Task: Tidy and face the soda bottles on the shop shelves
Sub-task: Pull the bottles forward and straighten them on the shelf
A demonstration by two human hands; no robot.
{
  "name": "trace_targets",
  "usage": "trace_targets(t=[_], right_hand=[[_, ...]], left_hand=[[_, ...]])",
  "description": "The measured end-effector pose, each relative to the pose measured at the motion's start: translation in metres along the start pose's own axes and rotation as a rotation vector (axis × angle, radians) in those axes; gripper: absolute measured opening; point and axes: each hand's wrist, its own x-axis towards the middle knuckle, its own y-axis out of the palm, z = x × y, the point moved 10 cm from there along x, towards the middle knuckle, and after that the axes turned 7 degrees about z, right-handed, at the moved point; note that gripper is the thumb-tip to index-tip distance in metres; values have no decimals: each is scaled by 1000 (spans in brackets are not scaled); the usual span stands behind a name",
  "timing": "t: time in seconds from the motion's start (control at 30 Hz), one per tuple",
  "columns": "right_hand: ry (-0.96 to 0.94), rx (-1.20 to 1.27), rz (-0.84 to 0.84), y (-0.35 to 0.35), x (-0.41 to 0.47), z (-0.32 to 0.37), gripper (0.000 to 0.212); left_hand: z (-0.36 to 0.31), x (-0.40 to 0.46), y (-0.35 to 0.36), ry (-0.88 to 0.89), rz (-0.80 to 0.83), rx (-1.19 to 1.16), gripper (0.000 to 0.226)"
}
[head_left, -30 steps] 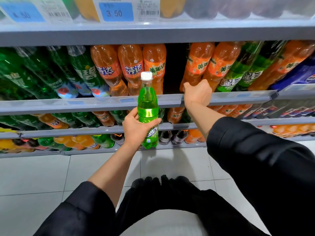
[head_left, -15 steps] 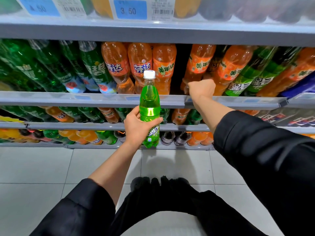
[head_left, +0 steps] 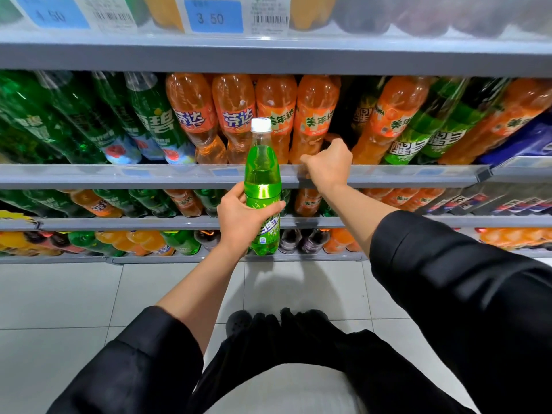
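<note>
My left hand (head_left: 242, 219) grips a small bright-green soda bottle (head_left: 262, 174) with a white cap, upright in front of the shelves. My right hand (head_left: 330, 162) reaches over the front rail of the middle shelf (head_left: 149, 176), fingers curled round the base of an orange soda bottle (head_left: 313, 115). That bottle stands beside three other orange bottles (head_left: 236, 115). A narrow dark gap (head_left: 343, 115) lies just to its right. Dark-green bottles (head_left: 149, 121) fill the left of this shelf; orange and green ones (head_left: 418, 127) lean at the right.
An upper shelf with price tags (head_left: 213, 16) hangs overhead. Two lower shelves (head_left: 179, 224) hold several mixed small bottles. Blue-labelled bottles (head_left: 525, 138) sit at far right. Grey tiled floor (head_left: 59, 294) lies below, with my dark clothing and shoes at centre.
My right hand has shifted the orange bottle leftward into the dark gap, which has narrowed. The left hand keeps the green bottle in about the same place.
</note>
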Motion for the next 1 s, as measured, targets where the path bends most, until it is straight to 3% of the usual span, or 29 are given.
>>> trace_targets(t=[0.17, 0.3, 0.4, 0.7, 1.0], right_hand=[[44, 29, -271, -48, -23, -35, 30], [125, 31, -452, -84, -25, -59, 51], [129, -25, -400, -95, -10, -61, 64], [191, -67, -361, -97, 14, -53, 42], [63, -107, -233, -64, 8, -27, 45]], left_hand=[[1, 1, 15, -20, 24, -19, 49], [-2, 1, 30, -30, 45, -15, 50], [-4, -1, 40, -28, 62, -18, 51], [1, -7, 45, -29, 58, -18, 46], [2, -8, 34, -38, 10, -37, 43]])
